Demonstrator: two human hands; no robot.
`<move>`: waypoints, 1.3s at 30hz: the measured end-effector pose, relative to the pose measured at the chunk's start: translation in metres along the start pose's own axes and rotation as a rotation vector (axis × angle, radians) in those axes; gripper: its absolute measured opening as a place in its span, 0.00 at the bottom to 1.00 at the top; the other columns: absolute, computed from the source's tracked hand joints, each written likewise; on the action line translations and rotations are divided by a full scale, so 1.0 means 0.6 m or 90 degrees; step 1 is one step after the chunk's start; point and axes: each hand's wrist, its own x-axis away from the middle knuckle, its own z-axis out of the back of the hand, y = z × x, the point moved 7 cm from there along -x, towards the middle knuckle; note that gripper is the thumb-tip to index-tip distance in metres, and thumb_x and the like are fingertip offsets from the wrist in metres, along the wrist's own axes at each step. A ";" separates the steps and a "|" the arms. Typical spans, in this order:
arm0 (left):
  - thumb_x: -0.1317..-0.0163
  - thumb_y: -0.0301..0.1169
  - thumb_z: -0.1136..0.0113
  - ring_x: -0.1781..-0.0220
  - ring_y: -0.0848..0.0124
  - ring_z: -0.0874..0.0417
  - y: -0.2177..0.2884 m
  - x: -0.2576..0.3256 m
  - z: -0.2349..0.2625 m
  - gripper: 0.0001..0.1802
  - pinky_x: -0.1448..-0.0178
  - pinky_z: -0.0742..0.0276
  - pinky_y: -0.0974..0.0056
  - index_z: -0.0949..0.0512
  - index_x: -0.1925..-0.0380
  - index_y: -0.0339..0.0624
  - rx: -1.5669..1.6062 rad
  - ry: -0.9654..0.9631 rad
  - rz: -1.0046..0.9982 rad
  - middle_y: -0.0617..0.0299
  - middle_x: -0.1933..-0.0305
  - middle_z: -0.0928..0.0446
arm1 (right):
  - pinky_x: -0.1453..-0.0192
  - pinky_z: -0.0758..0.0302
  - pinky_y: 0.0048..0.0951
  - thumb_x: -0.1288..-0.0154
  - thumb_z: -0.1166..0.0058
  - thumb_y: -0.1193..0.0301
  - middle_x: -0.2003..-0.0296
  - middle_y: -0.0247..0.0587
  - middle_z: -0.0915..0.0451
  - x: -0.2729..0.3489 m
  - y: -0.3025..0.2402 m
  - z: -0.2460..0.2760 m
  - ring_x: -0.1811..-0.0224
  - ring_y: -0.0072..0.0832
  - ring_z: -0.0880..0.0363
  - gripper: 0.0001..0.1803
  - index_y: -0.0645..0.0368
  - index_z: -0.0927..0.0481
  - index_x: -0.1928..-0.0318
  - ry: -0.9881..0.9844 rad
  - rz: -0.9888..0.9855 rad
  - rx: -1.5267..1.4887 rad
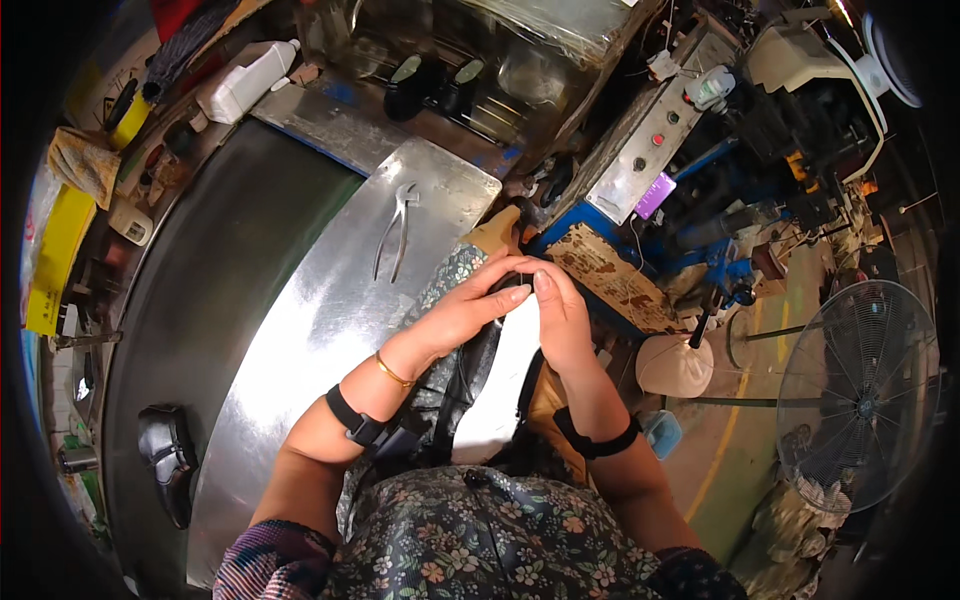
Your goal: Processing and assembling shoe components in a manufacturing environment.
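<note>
Black shoe (166, 455) lies well left of the hands. Pliers (396, 228) rest on the steel tabletop (300, 340), just beyond reach. Left hand (470, 305) and right hand (560, 315) meet fingertip to fingertip, pinching something too small to identify, presumably for steadiness.

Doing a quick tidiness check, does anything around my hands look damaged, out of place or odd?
One thing: the brown board just beyond your right hand looks badly worn, its surface chipped and flaking. The pliers lie flat on the metal table, nothing spilled.
</note>
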 end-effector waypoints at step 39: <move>0.46 0.28 0.24 0.34 0.68 0.25 0.039 0.012 -0.009 0.34 0.31 0.29 0.63 0.24 0.37 0.44 -0.091 0.045 -0.075 0.59 0.39 0.23 | 0.31 0.28 0.36 0.31 0.40 0.77 0.33 0.50 0.30 0.241 0.050 -0.075 0.34 0.33 0.26 0.45 0.63 0.53 0.22 -0.152 -0.170 -0.126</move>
